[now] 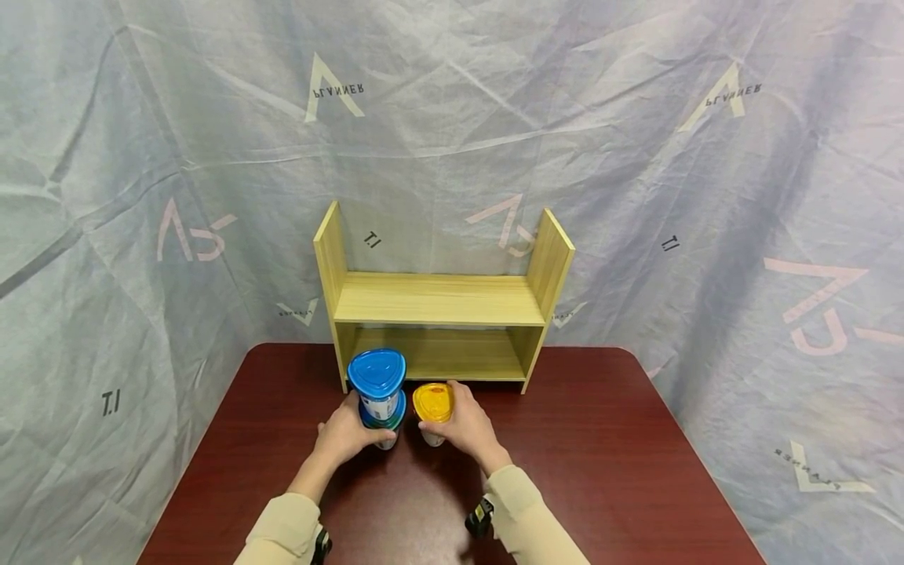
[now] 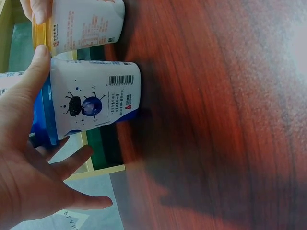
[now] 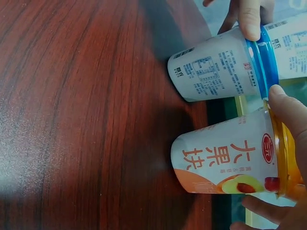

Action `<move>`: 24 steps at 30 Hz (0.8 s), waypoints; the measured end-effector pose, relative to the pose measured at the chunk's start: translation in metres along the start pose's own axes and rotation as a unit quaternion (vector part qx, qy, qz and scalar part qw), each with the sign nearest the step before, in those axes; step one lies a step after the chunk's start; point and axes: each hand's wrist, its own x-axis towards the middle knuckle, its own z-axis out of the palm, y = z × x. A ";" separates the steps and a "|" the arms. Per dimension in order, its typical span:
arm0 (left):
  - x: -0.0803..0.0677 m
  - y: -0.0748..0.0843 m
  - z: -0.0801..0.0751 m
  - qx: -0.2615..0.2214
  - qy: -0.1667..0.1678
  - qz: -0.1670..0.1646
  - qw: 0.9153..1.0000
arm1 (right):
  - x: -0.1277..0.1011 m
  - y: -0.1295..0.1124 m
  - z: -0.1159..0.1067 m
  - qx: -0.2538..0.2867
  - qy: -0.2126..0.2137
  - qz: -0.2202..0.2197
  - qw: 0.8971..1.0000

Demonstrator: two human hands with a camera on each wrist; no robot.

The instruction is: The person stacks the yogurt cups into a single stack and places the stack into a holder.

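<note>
Two blue-lidded yogurt cups stand stacked on the table; the upper cup [image 1: 377,375] sits on the lower cup [image 1: 384,422] [image 2: 93,103] [image 3: 216,72]. My left hand [image 1: 353,428] [image 2: 24,143] holds the lower cup, thumb on its side and fingers round the back. Beside it to the right stands a yellow-lidded yogurt cup [image 1: 433,403] [image 2: 86,24] [image 3: 225,158] with red characters. My right hand [image 1: 462,428] [image 3: 295,139] grips it near the lid. Both cups rest on the wood just in front of the shelf.
A small two-tier wooden shelf [image 1: 438,302] stands at the far edge of the dark red table [image 1: 586,463], both its boards bare. A grey printed cloth [image 1: 706,196] hangs behind and at the sides.
</note>
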 end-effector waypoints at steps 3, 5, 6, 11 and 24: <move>0.000 0.000 0.000 -0.003 -0.001 0.000 1.000 | 0.001 -0.001 -0.002 -0.002 0.008 0.003 1.000; 0.001 0.000 0.000 -0.003 -0.001 0.000 1.000 | 0.002 -0.002 -0.004 -0.001 0.016 0.001 1.000; 0.001 0.000 0.000 -0.002 -0.001 0.000 1.000 | 0.003 -0.002 -0.006 0.000 0.019 0.000 1.000; 0.001 -0.001 0.000 -0.001 -0.001 -0.001 1.000 | 0.006 -0.007 -0.014 -0.005 0.034 0.004 0.999; 0.000 -0.001 0.000 -0.006 -0.001 -0.002 1.000 | 0.016 -0.026 -0.035 -0.011 0.074 -0.003 0.997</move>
